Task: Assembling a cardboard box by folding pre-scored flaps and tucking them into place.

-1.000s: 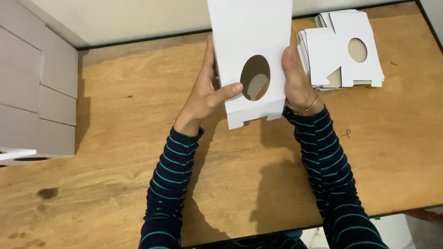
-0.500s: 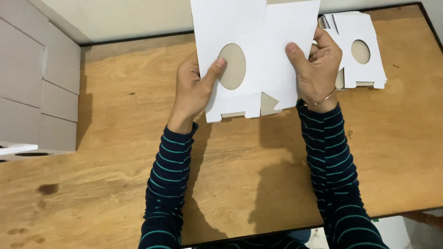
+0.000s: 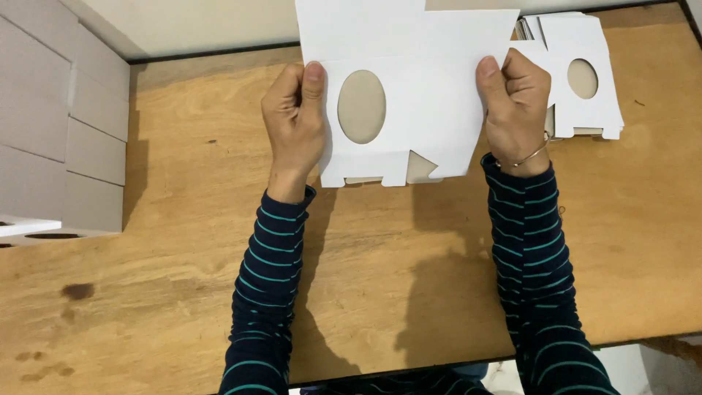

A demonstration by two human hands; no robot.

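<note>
I hold a flat white cardboard box blank (image 3: 417, 95) with an oval cut-out above the wooden table (image 3: 380, 256). My left hand (image 3: 296, 121) grips its left edge, thumb on the front face beside the oval hole. My right hand (image 3: 515, 106) grips the right edge with a bracelet at the wrist. The blank is spread wide between both hands, its tabs hanging at the bottom. Its top runs out of view.
A stack of the same white blanks (image 3: 581, 80) lies on the table at the back right, just beyond my right hand. Assembled white boxes (image 3: 58, 132) are stacked at the left edge. A dark stain (image 3: 77, 291) marks the wood at the front left.
The blank was folded narrow a second ago; my hands have drawn apart and it is now spread wide and held lower and flatter.
</note>
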